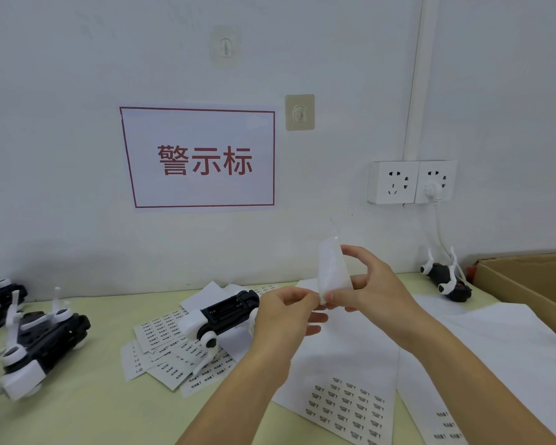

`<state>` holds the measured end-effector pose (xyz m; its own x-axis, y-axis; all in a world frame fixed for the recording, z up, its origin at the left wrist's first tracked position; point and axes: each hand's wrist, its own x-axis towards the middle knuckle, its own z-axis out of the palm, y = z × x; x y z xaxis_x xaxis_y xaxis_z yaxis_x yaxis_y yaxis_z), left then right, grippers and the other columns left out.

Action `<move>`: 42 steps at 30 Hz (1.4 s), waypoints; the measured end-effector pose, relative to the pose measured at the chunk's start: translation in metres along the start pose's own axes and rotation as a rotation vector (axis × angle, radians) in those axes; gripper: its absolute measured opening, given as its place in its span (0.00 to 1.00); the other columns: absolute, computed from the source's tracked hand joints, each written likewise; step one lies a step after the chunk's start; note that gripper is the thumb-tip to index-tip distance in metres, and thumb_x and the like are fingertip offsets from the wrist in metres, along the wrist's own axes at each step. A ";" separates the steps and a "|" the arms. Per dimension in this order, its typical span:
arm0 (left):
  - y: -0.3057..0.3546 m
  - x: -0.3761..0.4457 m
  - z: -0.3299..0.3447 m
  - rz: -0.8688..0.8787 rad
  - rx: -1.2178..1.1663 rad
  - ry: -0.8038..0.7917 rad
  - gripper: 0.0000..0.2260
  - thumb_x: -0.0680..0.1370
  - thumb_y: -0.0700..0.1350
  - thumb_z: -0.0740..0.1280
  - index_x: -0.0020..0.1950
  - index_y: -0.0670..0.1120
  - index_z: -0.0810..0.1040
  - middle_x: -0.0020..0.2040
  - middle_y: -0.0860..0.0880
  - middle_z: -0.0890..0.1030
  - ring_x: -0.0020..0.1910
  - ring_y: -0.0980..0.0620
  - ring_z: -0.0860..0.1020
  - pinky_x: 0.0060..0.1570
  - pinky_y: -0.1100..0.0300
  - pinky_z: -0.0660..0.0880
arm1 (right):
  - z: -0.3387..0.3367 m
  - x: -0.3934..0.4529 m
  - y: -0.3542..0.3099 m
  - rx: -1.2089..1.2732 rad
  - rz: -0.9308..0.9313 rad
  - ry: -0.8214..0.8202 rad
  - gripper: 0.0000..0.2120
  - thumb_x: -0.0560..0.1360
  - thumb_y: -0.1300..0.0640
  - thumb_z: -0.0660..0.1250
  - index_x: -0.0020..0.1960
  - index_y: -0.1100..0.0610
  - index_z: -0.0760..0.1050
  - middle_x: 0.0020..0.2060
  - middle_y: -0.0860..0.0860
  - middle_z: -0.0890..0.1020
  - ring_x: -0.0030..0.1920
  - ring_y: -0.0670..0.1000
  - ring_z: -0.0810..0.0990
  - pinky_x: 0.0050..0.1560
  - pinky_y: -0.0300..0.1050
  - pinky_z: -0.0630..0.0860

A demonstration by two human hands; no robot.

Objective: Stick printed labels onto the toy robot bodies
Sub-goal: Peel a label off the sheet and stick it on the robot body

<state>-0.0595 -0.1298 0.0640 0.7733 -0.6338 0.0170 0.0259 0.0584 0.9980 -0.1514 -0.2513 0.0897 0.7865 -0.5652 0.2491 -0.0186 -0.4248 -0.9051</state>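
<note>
Both my hands are raised above the table, holding a curled white label strip [330,268]. My right hand [366,284] pinches the strip upright between thumb and fingers. My left hand [286,313] pinches its lower end, where a small piece is lifted. Just left of my hands, a black-and-white toy robot body [222,316] lies on cut label sheets [167,351]. A large label sheet [347,399] with printed rows lies under my forearms. Two more toy robots [42,338] lie at the left edge, and another [446,279] sits at the back right.
An open cardboard box [527,281] stands at the far right. The white wall behind carries a red-framed sign [203,159], two adhesive hooks and a double socket [411,181] with a plugged cable hanging to the table. The tabletop [87,412] is pale yellow-green.
</note>
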 end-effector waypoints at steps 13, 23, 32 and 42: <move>-0.002 0.004 -0.003 0.028 0.004 0.007 0.05 0.79 0.39 0.69 0.47 0.43 0.85 0.41 0.49 0.87 0.41 0.51 0.86 0.38 0.63 0.79 | -0.004 0.002 0.003 0.015 0.018 0.003 0.33 0.68 0.65 0.76 0.60 0.35 0.67 0.39 0.50 0.88 0.43 0.48 0.86 0.44 0.42 0.76; -0.004 0.011 -0.011 -0.045 -0.108 0.111 0.05 0.79 0.38 0.69 0.44 0.43 0.83 0.38 0.49 0.86 0.35 0.52 0.83 0.38 0.60 0.79 | -0.031 0.006 0.010 0.068 0.244 0.082 0.27 0.73 0.67 0.71 0.65 0.47 0.67 0.45 0.52 0.86 0.39 0.51 0.87 0.42 0.44 0.78; -0.003 0.011 -0.008 -0.036 -0.111 0.111 0.05 0.79 0.40 0.69 0.44 0.42 0.83 0.36 0.49 0.86 0.33 0.54 0.82 0.37 0.60 0.79 | -0.057 0.005 0.020 -0.117 0.484 0.235 0.19 0.75 0.69 0.63 0.64 0.59 0.69 0.53 0.57 0.80 0.41 0.54 0.85 0.42 0.47 0.81; -0.004 0.010 -0.007 -0.019 -0.068 0.138 0.05 0.79 0.39 0.68 0.45 0.42 0.82 0.35 0.50 0.85 0.32 0.54 0.81 0.36 0.61 0.79 | -0.055 0.005 0.020 -0.508 0.506 0.311 0.15 0.76 0.62 0.66 0.61 0.66 0.76 0.49 0.58 0.81 0.51 0.58 0.78 0.53 0.50 0.75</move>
<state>-0.0475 -0.1304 0.0598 0.8521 -0.5232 -0.0157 0.0811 0.1022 0.9914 -0.1813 -0.3017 0.0917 0.3987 -0.9171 0.0013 -0.6684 -0.2916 -0.6842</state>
